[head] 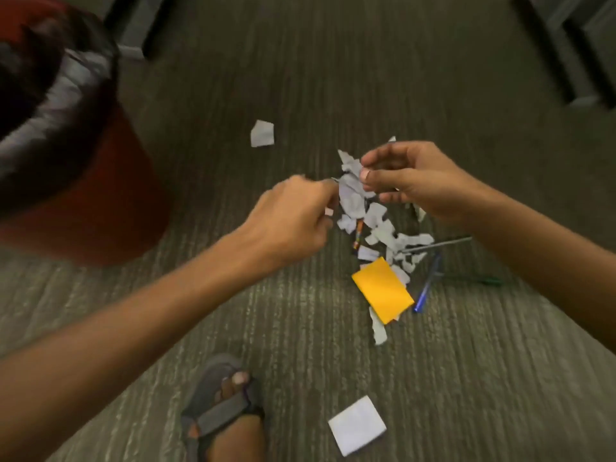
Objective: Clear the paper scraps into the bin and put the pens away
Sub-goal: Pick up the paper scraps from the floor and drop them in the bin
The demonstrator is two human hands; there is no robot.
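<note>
A heap of white paper scraps (383, 228) lies on the carpet at centre right. My right hand (410, 181) pinches a bunch of white scraps (350, 168) above the heap. My left hand (296, 215) is just left of that bunch, its fingers curled and touching it. An orange note (381, 290) lies at the heap's near side. A blue pen (428, 285), a green pen (476, 280), a grey pen (436, 245) and a patterned pen (358, 238) lie among the scraps. The red bin (86, 201) with a black liner stands at the left.
One stray white scrap (262, 133) lies further away, and a white square sheet (357, 425) lies near my sandalled foot (223, 415). Dark furniture legs (560, 51) stand at the far right and far left of the striped carpet.
</note>
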